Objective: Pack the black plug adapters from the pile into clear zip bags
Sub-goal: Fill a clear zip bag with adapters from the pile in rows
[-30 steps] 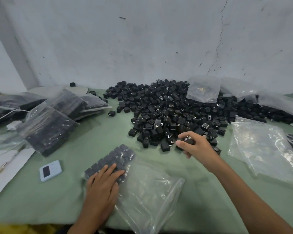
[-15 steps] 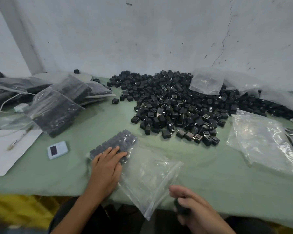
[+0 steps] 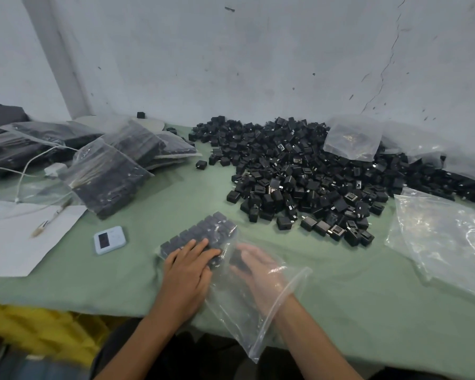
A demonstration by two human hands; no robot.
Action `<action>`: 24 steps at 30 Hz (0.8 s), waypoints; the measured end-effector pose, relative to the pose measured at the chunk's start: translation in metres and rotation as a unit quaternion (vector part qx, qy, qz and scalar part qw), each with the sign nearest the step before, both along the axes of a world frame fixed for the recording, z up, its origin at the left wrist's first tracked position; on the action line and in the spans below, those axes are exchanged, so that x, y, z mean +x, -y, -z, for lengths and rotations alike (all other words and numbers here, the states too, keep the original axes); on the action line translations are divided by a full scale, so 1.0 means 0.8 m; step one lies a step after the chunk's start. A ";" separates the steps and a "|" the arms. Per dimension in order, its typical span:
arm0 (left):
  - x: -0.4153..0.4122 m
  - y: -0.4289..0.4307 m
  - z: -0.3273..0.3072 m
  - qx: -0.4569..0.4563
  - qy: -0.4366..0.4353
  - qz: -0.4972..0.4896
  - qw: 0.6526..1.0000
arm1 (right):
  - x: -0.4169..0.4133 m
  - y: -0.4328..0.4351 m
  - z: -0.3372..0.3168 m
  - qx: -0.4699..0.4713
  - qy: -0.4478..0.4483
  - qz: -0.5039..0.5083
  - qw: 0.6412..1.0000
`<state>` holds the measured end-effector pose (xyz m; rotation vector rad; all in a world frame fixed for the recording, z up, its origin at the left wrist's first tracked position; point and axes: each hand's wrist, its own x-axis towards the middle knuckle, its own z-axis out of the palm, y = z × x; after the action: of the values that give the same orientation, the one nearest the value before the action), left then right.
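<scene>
1. My left hand (image 3: 188, 266) lies flat and open on the near end of the clear zip bag (image 3: 247, 294), palm down over the rows of adapters already inside (image 3: 203, 234), pinning them in place.
2. My right hand (image 3: 254, 266) is inside the bag through its open mouth at the near right. It is closed around a dark adapter (image 3: 237, 263), seen blurred through the film.
3. The loose pile of black plug adapters (image 3: 307, 174) sits on the green tabletop (image 3: 176, 193), beyond the bag and to the right, well within reach.
4. Handling, as I judge it: each adapter is a small, rigid block, light, with smooth sides. A pinch across two opposite faces should hold it; the metal prongs are the part to avoid.
5. The bag is thin, limp and slippery. It will slide and crumple unless something holds it down, so the flat left palm is doing real work. The stiffer zip edge at the mouth is the best place to grip it.
6. Filled bags (image 3: 107, 176) are stacked at the far left; empty bags (image 3: 439, 237) lie to the right.
7. The bag looks only partly filled, with plenty of slack film toward the mouth.
</scene>
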<state>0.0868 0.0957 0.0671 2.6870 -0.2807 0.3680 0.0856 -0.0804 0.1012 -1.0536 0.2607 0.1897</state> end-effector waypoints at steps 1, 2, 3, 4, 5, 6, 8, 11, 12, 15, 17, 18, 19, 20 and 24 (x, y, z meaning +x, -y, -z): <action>0.000 -0.001 0.001 0.000 0.001 0.001 1.000 | 0.007 -0.006 0.002 -0.035 0.015 0.007 0.999; 0.000 -0.001 0.001 -0.003 0.001 0.002 1.000 | 0.012 -0.009 0.004 -0.085 0.029 0.014 0.996; -0.001 -0.002 0.001 -0.006 0.002 0.002 1.000 | 0.017 -0.012 0.005 -0.155 0.046 0.023 0.987; 0.000 -0.002 0.001 -0.007 0.003 0.003 1.000 | 0.019 -0.014 0.006 -0.227 0.065 0.026 0.971; 0.000 -0.003 0.002 -0.006 0.003 0.005 1.000 | 0.021 -0.016 0.007 -0.279 0.083 0.026 0.956; 0.000 -0.003 0.003 -0.003 0.002 0.007 1.000 | 0.020 -0.019 0.008 -0.307 0.103 0.024 0.946; 0.000 -0.003 0.004 -0.002 0.003 0.006 1.000 | 0.020 -0.020 0.011 -0.376 0.143 0.016 0.915; 0.001 -0.003 0.004 -0.001 0.003 0.005 1.000 | 0.021 -0.019 0.018 -0.460 0.183 -0.018 0.869; 0.001 -0.003 0.004 0.001 0.004 0.004 1.000 | 0.022 -0.018 0.021 -0.471 0.185 -0.023 0.862; -0.001 -0.002 0.004 0.003 0.003 0.002 1.000 | 0.021 -0.019 0.022 -0.514 0.201 -0.030 0.833; -0.001 -0.002 0.002 0.003 0.001 0.003 1.000 | 0.015 -0.022 0.021 -0.513 0.223 -0.022 0.828; -0.001 -0.002 0.001 0.006 -0.003 0.003 1.000 | 0.012 -0.023 0.020 -0.502 0.231 -0.007 0.833; -0.002 -0.002 0.001 0.009 -0.008 0.001 1.000 | 0.010 -0.023 0.019 -0.497 0.236 0.005 0.835; -0.002 -0.002 0.001 0.013 -0.012 0.000 1.000 | 0.010 -0.023 0.019 -0.501 0.243 0.015 0.831; 0.000 0.002 -0.006 0.058 -0.017 -0.013 0.998 | 0.016 -0.022 0.019 -0.566 0.249 0.007 0.786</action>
<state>0.0872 0.0944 0.0716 2.8106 -0.2653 0.3230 0.0986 -0.0631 0.0857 -2.2515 -0.1523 -0.3260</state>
